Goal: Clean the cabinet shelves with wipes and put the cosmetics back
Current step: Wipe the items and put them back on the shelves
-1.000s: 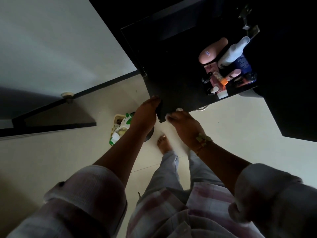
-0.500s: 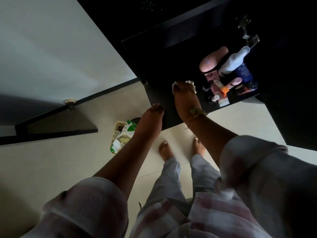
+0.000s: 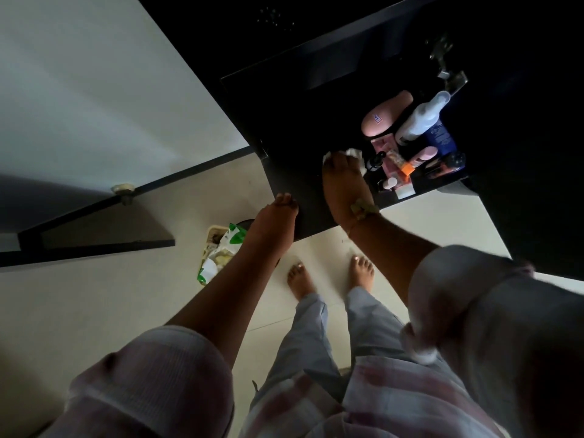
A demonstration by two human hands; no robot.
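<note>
Looking down from my head, the dark cabinet shelf (image 3: 294,128) juts out in front of me above the pale floor (image 3: 94,295). My right grip (image 3: 343,188) lies on the shelf with its back towards me. Its fingers are stretched out flat on top of the white wipe (image 3: 353,152), pressing it to the board rather than curling round it, so this grip is released. The wipe bunches out past my fingertips, just beside the cosmetics, and a bracelet (image 3: 363,208) sits on that wrist.

My left grip (image 3: 275,222) is at the shelf's front edge near its left corner. The fingertips are bunched together and resting on the edge. I cannot tell whether the thumb hooks underneath, so I cannot say if it is grasping the board or only touching it.

The cosmetics crowd the right end of the shelf. A fat pink bottle (image 3: 387,116) and a white bottle (image 3: 420,120) stand at the back, touching each other, with a blue bottle (image 3: 442,139) just beside the white one. Nearer to me are a small dark bottle (image 3: 376,161), closest to the wipe, an orange-capped piece (image 3: 406,168), a pink-capped tube (image 3: 425,154) and a small white-capped bottle (image 3: 391,183).

On the floor below my left forearm lies a green and white pack of wipes (image 3: 234,240), over a pale basket (image 3: 215,230). My bare feet stand under the shelf's front edge
</note>
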